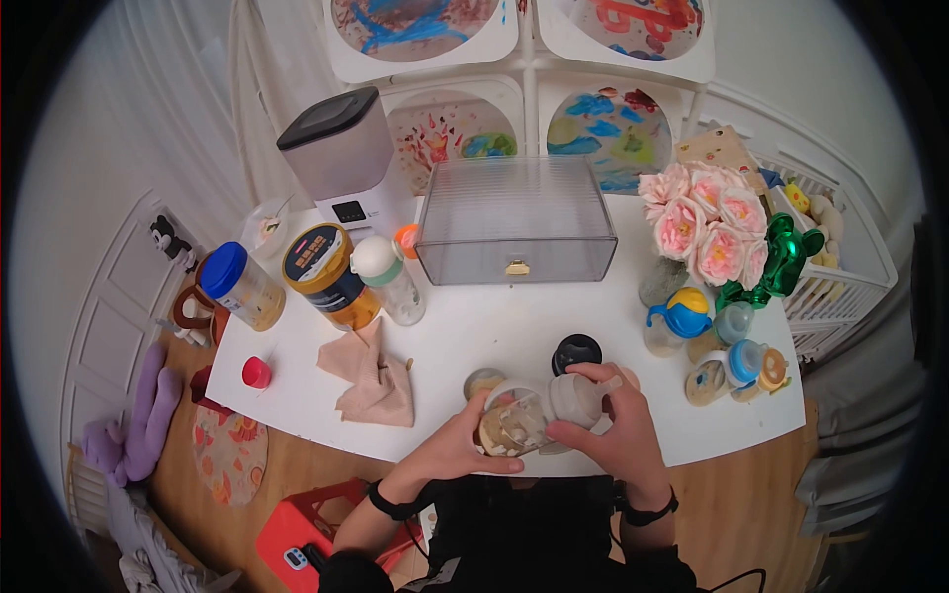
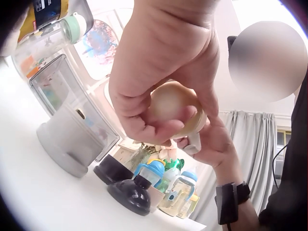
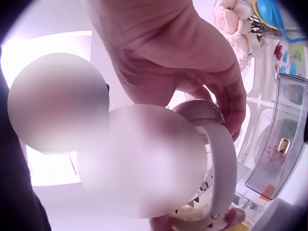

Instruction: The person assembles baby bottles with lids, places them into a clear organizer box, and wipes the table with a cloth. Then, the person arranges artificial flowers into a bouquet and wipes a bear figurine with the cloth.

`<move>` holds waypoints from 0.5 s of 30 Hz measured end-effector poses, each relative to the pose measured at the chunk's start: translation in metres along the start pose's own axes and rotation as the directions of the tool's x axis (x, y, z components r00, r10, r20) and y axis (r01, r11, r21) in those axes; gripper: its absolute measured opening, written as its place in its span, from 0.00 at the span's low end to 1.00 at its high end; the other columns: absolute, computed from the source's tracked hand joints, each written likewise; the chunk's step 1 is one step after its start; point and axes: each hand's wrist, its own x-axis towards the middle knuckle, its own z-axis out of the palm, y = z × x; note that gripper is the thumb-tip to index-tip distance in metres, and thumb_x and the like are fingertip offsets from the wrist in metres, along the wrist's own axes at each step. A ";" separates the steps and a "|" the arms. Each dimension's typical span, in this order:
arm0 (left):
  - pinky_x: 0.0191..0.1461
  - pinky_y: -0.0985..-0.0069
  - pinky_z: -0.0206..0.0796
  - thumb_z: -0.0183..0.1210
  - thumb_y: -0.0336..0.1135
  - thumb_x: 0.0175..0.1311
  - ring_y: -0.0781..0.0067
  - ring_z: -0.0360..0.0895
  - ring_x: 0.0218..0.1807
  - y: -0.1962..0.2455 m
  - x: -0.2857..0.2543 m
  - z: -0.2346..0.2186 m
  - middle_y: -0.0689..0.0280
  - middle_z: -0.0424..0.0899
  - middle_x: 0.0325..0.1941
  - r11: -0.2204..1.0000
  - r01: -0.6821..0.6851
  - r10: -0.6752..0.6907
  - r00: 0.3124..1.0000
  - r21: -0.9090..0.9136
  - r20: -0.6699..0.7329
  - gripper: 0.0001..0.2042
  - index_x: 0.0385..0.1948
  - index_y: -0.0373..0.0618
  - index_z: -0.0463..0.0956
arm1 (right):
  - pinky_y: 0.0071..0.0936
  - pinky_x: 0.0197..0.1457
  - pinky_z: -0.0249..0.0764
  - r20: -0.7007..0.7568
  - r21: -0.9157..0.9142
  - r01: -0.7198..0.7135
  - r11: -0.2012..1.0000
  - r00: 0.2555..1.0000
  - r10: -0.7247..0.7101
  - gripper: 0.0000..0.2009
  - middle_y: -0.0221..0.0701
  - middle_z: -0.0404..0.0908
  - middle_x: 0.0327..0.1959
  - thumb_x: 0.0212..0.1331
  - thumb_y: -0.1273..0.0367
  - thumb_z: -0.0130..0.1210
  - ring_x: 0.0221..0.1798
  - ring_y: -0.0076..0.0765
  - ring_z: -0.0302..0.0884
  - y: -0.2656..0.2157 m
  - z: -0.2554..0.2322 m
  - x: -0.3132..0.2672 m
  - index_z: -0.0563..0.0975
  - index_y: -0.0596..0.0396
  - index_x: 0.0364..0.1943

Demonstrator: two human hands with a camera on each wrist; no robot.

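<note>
While both hands cover much of it in the head view, the clear plastic bottle lies tilted over the white table's near edge, left hand cupping its base, right hand wrapped around its top. From the left wrist, curled fingers hide the rounded base. From the right wrist, blur conceals most; fingers curl over a pale ring.

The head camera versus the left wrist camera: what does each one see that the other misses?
Only the head view shows the whole white table, the blue-lidded jar, the beige cloth and the pink flowers. Only the left wrist view shows the bottle's rounded base from below, cupped by curled fingers. Both show the left hand and right hand holding the baby bottle, plus the clear drawer box.
</note>
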 end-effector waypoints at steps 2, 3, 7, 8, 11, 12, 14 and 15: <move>0.60 0.76 0.64 0.74 0.38 0.49 0.72 0.72 0.57 -0.014 -0.003 -0.010 0.65 0.74 0.55 0.991 0.019 -0.011 0.998 -0.131 0.058 0.38 0.62 0.42 0.64 | 0.32 0.55 0.74 0.083 -0.111 0.114 0.987 0.991 -0.105 0.32 0.33 0.78 0.46 0.42 0.66 0.76 0.50 0.35 0.77 -0.021 -0.007 0.003 0.75 0.54 0.55; 0.56 0.74 0.68 0.72 0.42 0.52 0.69 0.75 0.53 -0.022 -0.004 -0.016 0.65 0.75 0.54 0.965 0.041 -0.011 0.993 -0.259 0.116 0.36 0.62 0.42 0.65 | 0.32 0.55 0.74 0.086 -0.111 0.115 0.987 0.991 -0.106 0.32 0.33 0.78 0.46 0.42 0.66 0.76 0.50 0.35 0.77 -0.027 -0.010 0.007 0.75 0.54 0.55; 0.41 0.70 0.70 0.61 0.56 0.60 0.65 0.78 0.38 -0.062 -0.007 -0.035 0.62 0.78 0.48 0.687 0.223 -0.016 0.956 -0.691 0.292 0.33 0.61 0.43 0.66 | 0.31 0.55 0.75 0.232 -0.017 0.381 0.925 0.901 -0.367 0.32 0.33 0.78 0.51 0.43 0.65 0.76 0.54 0.36 0.76 -0.041 -0.019 0.024 0.75 0.51 0.57; 0.36 0.70 0.67 0.56 0.61 0.61 0.65 0.76 0.33 -0.063 -0.009 -0.036 0.61 0.78 0.46 0.691 0.188 -0.037 0.974 -0.698 0.225 0.34 0.61 0.44 0.66 | 0.31 0.55 0.75 0.266 0.064 0.377 0.924 0.886 -0.380 0.33 0.33 0.77 0.52 0.43 0.65 0.76 0.55 0.35 0.76 -0.043 -0.020 0.028 0.74 0.51 0.57; 0.31 0.69 0.64 0.49 0.68 0.61 0.66 0.73 0.28 -0.074 -0.007 -0.044 0.59 0.79 0.41 0.774 0.083 -0.030 0.995 -0.628 0.095 0.36 0.61 0.47 0.66 | 0.29 0.56 0.76 0.325 0.093 0.207 0.974 0.918 -0.227 0.34 0.32 0.76 0.54 0.42 0.67 0.76 0.56 0.32 0.75 -0.056 -0.017 0.039 0.74 0.50 0.58; 0.31 0.69 0.64 0.50 0.67 0.61 0.66 0.74 0.29 -0.076 -0.007 -0.046 0.60 0.79 0.42 0.757 0.084 -0.010 0.993 -0.648 0.118 0.35 0.61 0.48 0.66 | 0.29 0.56 0.76 0.327 0.093 0.208 0.974 0.917 -0.227 0.34 0.32 0.76 0.54 0.42 0.67 0.76 0.56 0.32 0.75 -0.059 -0.015 0.043 0.74 0.50 0.58; 0.32 0.69 0.64 0.50 0.67 0.61 0.66 0.74 0.30 -0.071 -0.009 -0.045 0.60 0.79 0.43 0.737 0.081 0.013 0.991 -0.671 0.134 0.35 0.61 0.49 0.66 | 0.29 0.58 0.75 0.338 0.170 0.183 0.968 0.912 -0.232 0.34 0.31 0.74 0.56 0.43 0.69 0.76 0.57 0.30 0.75 -0.064 -0.010 0.051 0.73 0.51 0.59; 0.31 0.73 0.63 0.51 0.62 0.64 0.71 0.73 0.31 -0.067 -0.010 -0.041 0.63 0.79 0.44 0.704 0.092 -0.014 0.993 -0.705 0.116 0.33 0.63 0.48 0.65 | 0.29 0.58 0.75 0.343 0.170 0.186 0.968 0.909 -0.235 0.34 0.31 0.74 0.56 0.43 0.69 0.76 0.57 0.30 0.75 -0.067 -0.009 0.055 0.73 0.51 0.59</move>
